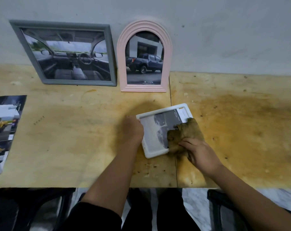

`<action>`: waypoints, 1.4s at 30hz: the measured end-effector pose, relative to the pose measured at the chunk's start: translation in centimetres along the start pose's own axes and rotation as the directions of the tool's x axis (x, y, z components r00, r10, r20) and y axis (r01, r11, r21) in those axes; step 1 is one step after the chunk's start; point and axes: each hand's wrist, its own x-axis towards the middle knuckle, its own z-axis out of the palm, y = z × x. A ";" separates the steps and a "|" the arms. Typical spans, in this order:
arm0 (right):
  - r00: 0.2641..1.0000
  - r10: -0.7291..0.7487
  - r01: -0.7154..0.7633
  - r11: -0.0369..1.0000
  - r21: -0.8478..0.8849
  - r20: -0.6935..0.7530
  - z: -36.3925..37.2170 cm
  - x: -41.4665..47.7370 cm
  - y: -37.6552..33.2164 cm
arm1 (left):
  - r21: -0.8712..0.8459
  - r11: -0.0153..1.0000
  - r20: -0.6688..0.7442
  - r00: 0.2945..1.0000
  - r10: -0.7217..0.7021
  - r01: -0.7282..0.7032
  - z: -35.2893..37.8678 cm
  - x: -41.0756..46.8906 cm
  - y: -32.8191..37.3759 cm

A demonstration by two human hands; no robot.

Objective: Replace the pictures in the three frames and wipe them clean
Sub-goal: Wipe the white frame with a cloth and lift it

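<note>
1. Plywood table (74, 139), stained yellow-brown and set against a grey wall (224, 30). A person sits at its near edge with both forearms out over it.
2. White frame (158, 111) lies flat on the table in front of the person, turned at an angle. It holds a grey print with small lettering near its far end.
3. Left hand (133, 130) is at the frame's left rim, with its fingers bent down over the edge and holding it in place. This part is blurred, so the exact grip is not clear.
4. Right hand (201, 154) rests on a brown cloth (184, 135). Its fingers lie nearly straight across the bunched fabric and press it down.
5. The cloth covers the frame's right side and near-right corner, lying partly on the print and partly on the table.
6. Grey frame (78, 82) leans on the wall at far left and shows a car interior.
7. Pink arched frame (121, 64) stands just beside it and shows a dark pickup truck.
8. Printed brochure sheet (1, 130) lies flat at the table's left edge, well apart from the white frame.
</note>
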 end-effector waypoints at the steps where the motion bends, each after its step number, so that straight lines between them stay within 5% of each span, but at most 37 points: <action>1: 1.000 0.013 -0.013 1.000 -0.026 -0.001 -0.5 -0.2 0.5 | 0.001 1.000 -0.010 1.000 0.000 0.000 0.1 0.0 0.0; 6: 0.991 0.135 -0.134 0.989 -0.059 0.018 -1.6 -1.2 3.0 | -0.015 0.999 -0.028 0.999 0.031 -0.031 -0.5 -0.6 0.2; 11: 0.904 0.407 -0.327 0.856 0.401 -0.131 -4.1 1.6 -0.1 | -0.031 0.999 0.037 0.999 0.038 -0.037 -1.8 0.3 0.1; 13: 0.915 0.370 -0.249 0.833 0.494 -0.163 -3.4 3.4 -2.7 | -0.049 0.999 0.059 0.998 -0.010 0.013 -2.1 0.8 0.5; 15: 0.976 0.214 -0.162 0.840 0.517 -0.043 -1.8 5.1 -5.7 | -0.063 0.996 0.081 0.995 -0.051 0.056 -2.3 1.0 0.9; 18: 0.965 -0.055 -0.044 0.931 0.363 0.257 0.7 6.8 -10.0 | -0.139 0.981 0.086 0.989 -0.122 0.133 -2.4 1.2 1.1; 21: 0.903 -0.090 0.050 0.993 0.106 0.419 1.7 7.0 -11.6 | -0.184 0.966 0.078 0.983 -0.169 0.181 -2.2 1.2 1.2; 34: 0.915 -0.342 0.360 0.931 -0.052 0.215 3.0 0.7 -7.5 | 0.062 0.998 -0.063 0.998 -0.028 0.032 -0.4 -1.0 0.4; 42: 0.979 -0.162 0.169 0.985 -0.045 0.121 1.2 -1.7 -2.8 | 0.044 0.999 -0.053 0.999 0.008 -0.006 -0.9 -0.9 -0.4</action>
